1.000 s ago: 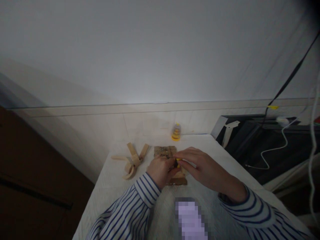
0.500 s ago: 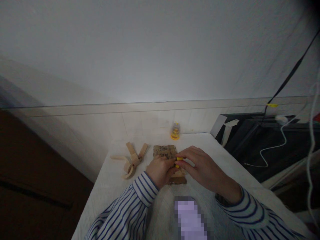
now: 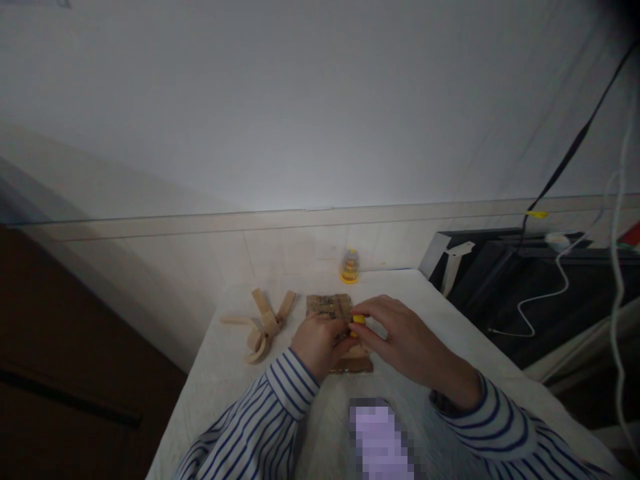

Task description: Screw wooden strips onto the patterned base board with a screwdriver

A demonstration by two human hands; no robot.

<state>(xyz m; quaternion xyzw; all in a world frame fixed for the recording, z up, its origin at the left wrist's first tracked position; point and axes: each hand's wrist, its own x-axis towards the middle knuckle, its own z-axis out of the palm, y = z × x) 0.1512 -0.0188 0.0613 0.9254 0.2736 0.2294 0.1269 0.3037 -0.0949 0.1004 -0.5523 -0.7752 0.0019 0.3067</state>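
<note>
My right hand (image 3: 395, 327) pinches a small yellow piece (image 3: 359, 320), like a short tool handle, between thumb and fingertips. My left hand (image 3: 320, 339) is closed right beside it, fingertips meeting those of my right hand. What my left fingers grip is hidden behind them. Beneath both hands lies a brown printed packet or board (image 3: 329, 305), partly covered, its lower edge showing below my fingers. To the left, a bundle of curled, tan wood-like strips (image 3: 269, 325) rests on the white table (image 3: 200, 400).
A small clear-domed container with a yellow base (image 3: 350, 268) stands at the table's back by the wall. A pixelated purple rectangle (image 3: 381, 437) is at the near edge. Dark panels (image 3: 480, 280) and a white cable (image 3: 545, 300) are on the right.
The view has shifted slightly, so most things sit a little lower. Both hands stay together at the yellow piece, with hardly any change in grip.
</note>
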